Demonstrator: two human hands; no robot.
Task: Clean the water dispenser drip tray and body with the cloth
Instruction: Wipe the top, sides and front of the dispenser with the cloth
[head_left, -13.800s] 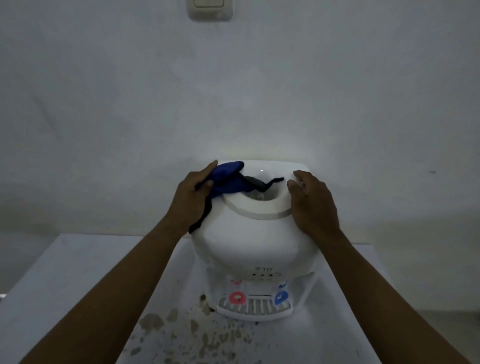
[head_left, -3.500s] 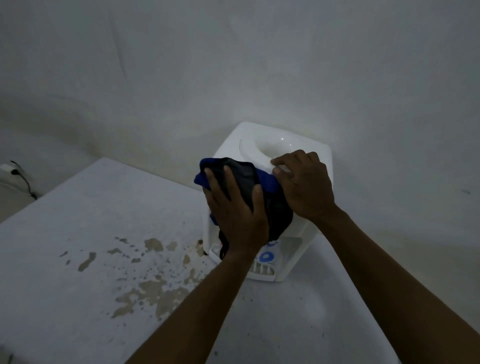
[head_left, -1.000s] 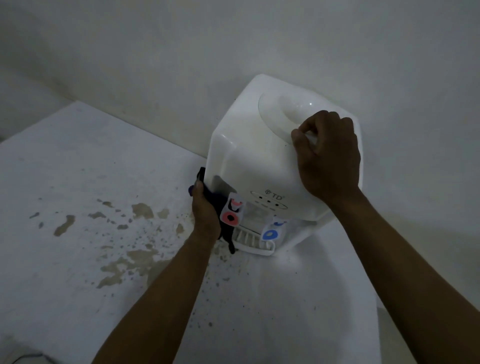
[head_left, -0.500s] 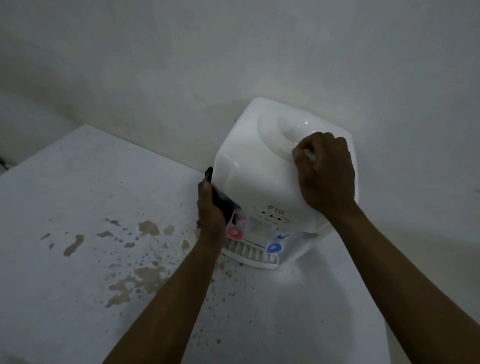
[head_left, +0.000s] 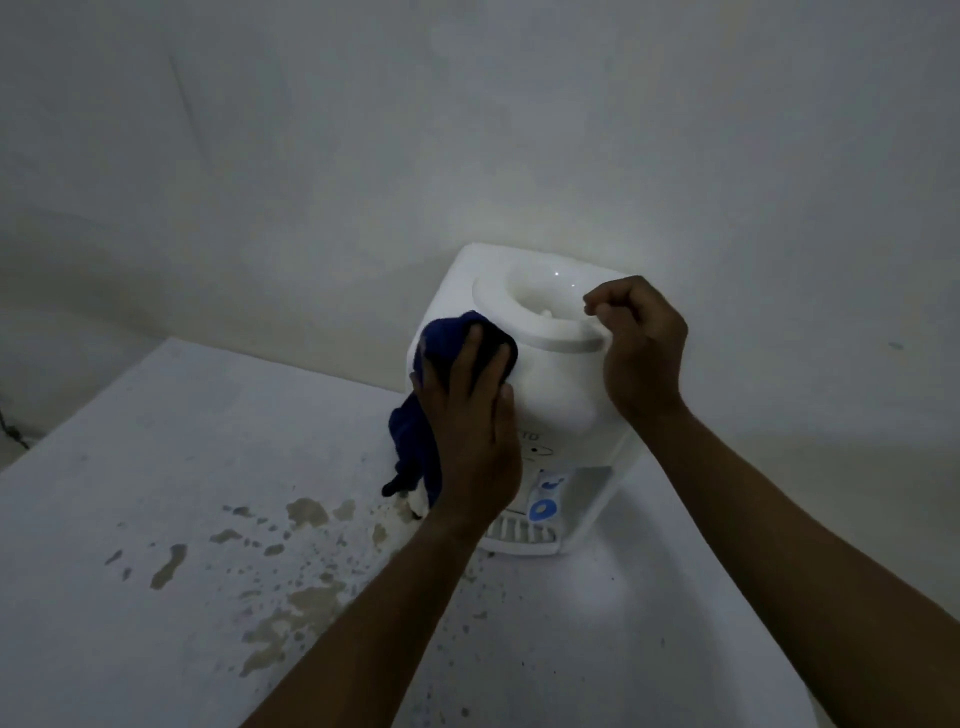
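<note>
Cloth (head_left: 440, 344): one, flat left hand (head_left: 475, 436) pressing | dispenser (head_left: 561, 395): one, right hand (head_left: 641, 353) seemingly gripping

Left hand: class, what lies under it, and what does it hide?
Under the left hand lies the blue cloth, pressed against the water dispenser. The dispenser's surface beneath is covered, unseen.

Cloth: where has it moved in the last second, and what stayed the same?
The left hand carried the cloth up the water dispenser, from low on its left side to its upper shoulder, and presses it flat there. The right hand still grips the top collar; the drip tray remains untouched.
</note>
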